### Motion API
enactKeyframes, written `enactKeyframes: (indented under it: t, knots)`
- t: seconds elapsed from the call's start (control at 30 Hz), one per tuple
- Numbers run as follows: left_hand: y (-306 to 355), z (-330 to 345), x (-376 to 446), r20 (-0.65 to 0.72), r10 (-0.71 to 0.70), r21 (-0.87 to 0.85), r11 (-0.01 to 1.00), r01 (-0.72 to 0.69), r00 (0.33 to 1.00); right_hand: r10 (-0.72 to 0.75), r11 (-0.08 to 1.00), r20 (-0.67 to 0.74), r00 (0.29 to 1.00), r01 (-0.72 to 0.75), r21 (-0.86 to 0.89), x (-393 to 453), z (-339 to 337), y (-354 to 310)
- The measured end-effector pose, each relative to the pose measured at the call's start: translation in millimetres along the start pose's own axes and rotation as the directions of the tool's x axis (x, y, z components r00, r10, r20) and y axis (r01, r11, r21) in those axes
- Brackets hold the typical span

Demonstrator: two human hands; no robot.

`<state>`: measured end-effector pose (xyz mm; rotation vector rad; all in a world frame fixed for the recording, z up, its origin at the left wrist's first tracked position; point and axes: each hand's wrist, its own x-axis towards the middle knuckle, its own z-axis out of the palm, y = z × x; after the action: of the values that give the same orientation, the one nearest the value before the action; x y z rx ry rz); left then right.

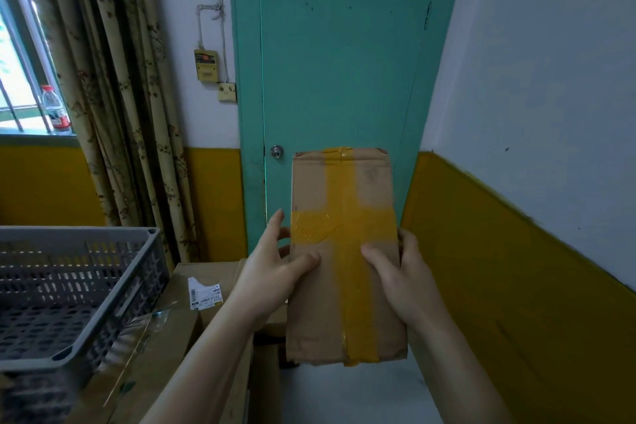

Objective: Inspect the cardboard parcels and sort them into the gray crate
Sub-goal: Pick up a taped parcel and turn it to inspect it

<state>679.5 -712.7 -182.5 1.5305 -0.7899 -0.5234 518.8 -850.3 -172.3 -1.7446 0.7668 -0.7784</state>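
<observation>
Left hand (275, 262) and right hand (399, 268): each grips a side edge of one taped cardboard parcel (344, 251), thumbs across its face, held upright before the door (330, 62). Advice: turn it slowly, checking every face. Gray crate (82, 289): one, lower left, atop at least two further boxes (192, 313).

Dim, soft daylight enters from the window (20, 55) at left; wide-angle bending and blur mark the edges.

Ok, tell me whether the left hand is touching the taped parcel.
Touching. The head view shows the left hand with its thumb on the taped parcel front.
</observation>
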Motion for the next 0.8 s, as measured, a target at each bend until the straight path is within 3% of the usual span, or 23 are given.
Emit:
enactKeyframes:
  t: [0.1,0.27,0.4,0.57,0.7,0.8]
  knots:
    - [5.1,2.2,-0.2,0.051,0.021,0.023,1.000,-0.022,0.998,-0.048,0.991,-0.059,0.997,0.040,-0.124,1.2,0.5,-1.6]
    - [2.8,7.8,1.2,-0.073,0.047,0.054,0.998,-0.043,0.996,-0.094,0.977,-0.045,0.995,0.084,-0.195,0.6,2.2,-1.3]
    - [1.4,8.2,0.0,-0.077,0.073,0.111,0.992,-0.064,0.994,-0.086,0.978,-0.036,0.996,0.078,-0.193,-0.5,0.1,4.2]
    - [10.3,6.4,1.7,-0.127,0.013,0.055,0.998,-0.006,0.992,-0.028,0.990,-0.074,0.997,0.017,-0.138,0.9,-1.7,-0.5]
    - [11.3,11.2,2.0,-0.102,0.066,0.170,0.984,-0.048,0.993,-0.172,0.942,-0.171,0.970,0.111,-0.317,0.2,-1.4,-4.7]
    - [6.4,12.4,0.8,-0.052,0.116,0.172,0.979,-0.106,0.992,-0.251,0.915,-0.165,0.954,0.178,-0.362,-1.6,-2.1,-1.3]
